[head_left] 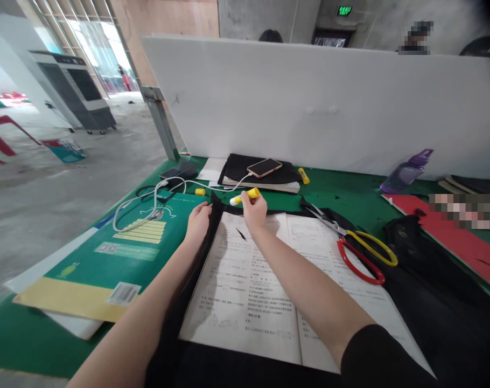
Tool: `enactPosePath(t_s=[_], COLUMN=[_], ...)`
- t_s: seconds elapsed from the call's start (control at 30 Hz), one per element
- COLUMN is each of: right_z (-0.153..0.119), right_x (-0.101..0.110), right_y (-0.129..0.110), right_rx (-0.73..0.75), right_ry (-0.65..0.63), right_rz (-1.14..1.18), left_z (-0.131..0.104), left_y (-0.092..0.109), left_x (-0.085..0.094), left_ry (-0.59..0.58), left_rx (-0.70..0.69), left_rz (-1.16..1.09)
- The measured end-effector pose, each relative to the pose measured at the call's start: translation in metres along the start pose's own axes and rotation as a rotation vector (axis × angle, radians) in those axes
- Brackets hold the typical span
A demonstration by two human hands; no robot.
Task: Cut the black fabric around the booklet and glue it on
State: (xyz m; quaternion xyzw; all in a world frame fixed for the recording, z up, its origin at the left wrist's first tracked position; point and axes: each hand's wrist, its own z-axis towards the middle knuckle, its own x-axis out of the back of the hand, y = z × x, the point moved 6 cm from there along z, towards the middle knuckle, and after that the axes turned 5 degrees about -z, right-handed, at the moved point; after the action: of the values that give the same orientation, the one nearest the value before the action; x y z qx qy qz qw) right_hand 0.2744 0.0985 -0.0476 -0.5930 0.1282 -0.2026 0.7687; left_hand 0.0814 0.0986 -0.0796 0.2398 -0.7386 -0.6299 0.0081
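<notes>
My right hand (255, 211) grips a yellow glue stick (251, 193) just above the far edge of an open book (245, 291). The stick is uncapped, and its white tip points left. Black cloth (216, 205) lies under and around the book. At the cloth's far left corner my left hand (199, 220) is closed on the edge, its fingertips partly hidden. A yellow cap (200, 192) sits on the green table beyond that hand. Scissors (345, 233) with one red and one yellow handle rest open across the right page. A small black scrap (240, 234) lies on the left page.
A green workbook (107, 258) with a white cable (134, 202) on it lies left. Behind are a phone (265, 167) on a black-covered book and a yellow item (303, 175). A purple bottle (408, 171) and red folder (442, 231) are right, near another person's blurred-out hand. A white partition (309, 108) borders the table.
</notes>
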Motion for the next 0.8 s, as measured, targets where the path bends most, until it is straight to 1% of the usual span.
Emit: enactPosePath(t_s=[0.1,0.17,0.23,0.3,0.4,0.47,0.67,0.8], right_z=[-0.006,-0.009,-0.010,-0.008,-0.001,0.002,0.000,-0.003], right_x=[0.007,0.006,0.003,0.001,0.000,0.000,-0.004,-0.008], right_y=[-0.015,-0.024,-0.026,-0.020,-0.005,0.001,0.002,-0.001], right_rx=[0.163,0.279,0.321,0.273,0.111,0.052,0.050,0.094], right_ry=[0.082,0.076,0.040,0.013,-0.007,-0.014,-0.064,-0.119], right_rz=[-0.186,-0.271,-0.296,-0.324,-0.355,-0.369,-0.406,-0.412], left_z=[0.001,0.000,-0.001,-0.001,-0.001,0.000,-0.003,-0.004], left_y=[-0.001,-0.001,0.000,0.001,0.000,-0.001,0.001,0.002], left_x=[0.000,0.000,-0.001,-0.001,-0.001,-0.001,-0.003,-0.004], left_ry=[-0.008,-0.015,-0.021,-0.021,-0.017,-0.018,-0.021,-0.020], left_rx=[0.001,-0.001,0.001,0.002,0.001,0.001,-0.003,-0.006], left_rz=[0.004,0.019,0.031,0.033,0.035,0.034,-0.017,-0.019])
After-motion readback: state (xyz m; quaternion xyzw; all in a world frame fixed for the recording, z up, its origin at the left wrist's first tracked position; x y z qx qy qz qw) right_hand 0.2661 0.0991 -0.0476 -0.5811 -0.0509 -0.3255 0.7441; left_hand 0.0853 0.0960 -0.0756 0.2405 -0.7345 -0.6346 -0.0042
